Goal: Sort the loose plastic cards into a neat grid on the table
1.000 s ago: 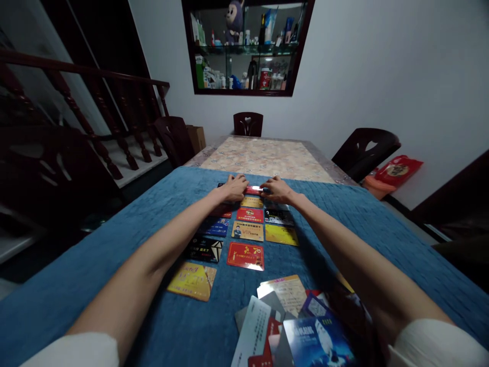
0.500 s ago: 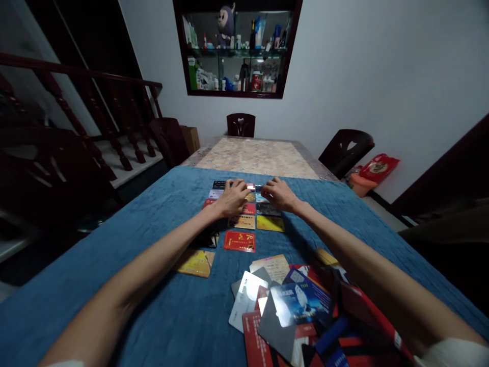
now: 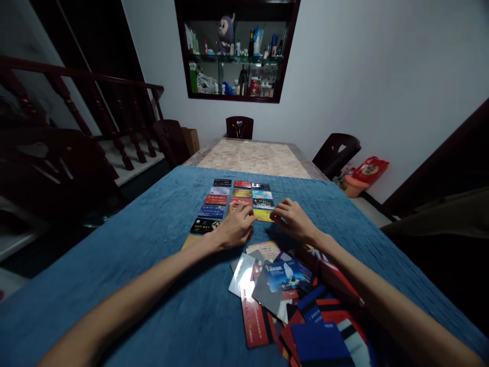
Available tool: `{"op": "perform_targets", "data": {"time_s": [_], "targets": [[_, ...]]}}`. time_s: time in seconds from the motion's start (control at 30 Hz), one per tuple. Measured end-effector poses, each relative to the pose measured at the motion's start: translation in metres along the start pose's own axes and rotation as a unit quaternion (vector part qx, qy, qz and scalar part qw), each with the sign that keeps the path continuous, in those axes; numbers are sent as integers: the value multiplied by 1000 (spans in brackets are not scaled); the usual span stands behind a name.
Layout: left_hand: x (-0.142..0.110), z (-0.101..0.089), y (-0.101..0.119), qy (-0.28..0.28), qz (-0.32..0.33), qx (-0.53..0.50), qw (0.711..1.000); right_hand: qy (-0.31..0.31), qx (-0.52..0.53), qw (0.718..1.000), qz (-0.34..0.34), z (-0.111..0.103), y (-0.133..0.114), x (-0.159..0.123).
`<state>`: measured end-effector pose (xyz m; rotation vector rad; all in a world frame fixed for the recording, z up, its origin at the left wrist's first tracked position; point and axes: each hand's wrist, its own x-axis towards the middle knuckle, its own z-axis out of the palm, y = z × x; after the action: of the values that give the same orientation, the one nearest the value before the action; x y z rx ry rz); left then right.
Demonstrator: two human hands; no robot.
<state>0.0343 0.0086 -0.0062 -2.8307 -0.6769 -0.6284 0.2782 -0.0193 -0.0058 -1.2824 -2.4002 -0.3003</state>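
Note:
My left hand [image 3: 239,224] rests over the middle column of laid-out bank cards, fingers curled, its fingertips at the left edge of a yellow card [image 3: 263,215]. At that card's right edge are the bent fingers of my right hand [image 3: 293,220]. The yellow card lies flat below a black card [image 3: 263,204] in the right column. Beneath my left hand a red card [image 3: 241,202] shows only in part. In the left column, a black card [image 3: 202,225] and a gold card [image 3: 190,241] are partly covered by my left hand and forearm.
A loose heap of overlapping cards, with a blue ship card [image 3: 288,275] on it, lies nearer me under my right forearm. Blue cloth [image 3: 153,285] covers the near part of the table. Dark chairs [image 3: 336,153] stand around it; a shelf niche [image 3: 235,58] is in the far wall.
Both hands have moved from the far row towards me, down to the yellow card. The top rows now show uncovered. The view has also shifted slightly.

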Motion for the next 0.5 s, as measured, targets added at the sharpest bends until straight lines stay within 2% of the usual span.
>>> {"op": "perform_targets", "data": {"time_s": [0.3,0.5], "targets": [[-32,-4,60,1,13,-95,995,13,63,998,13,-19,-40,-52],[-46,-4,82,32,-26,-166,985,8,121,992,39,-27,-51,-78]]}}
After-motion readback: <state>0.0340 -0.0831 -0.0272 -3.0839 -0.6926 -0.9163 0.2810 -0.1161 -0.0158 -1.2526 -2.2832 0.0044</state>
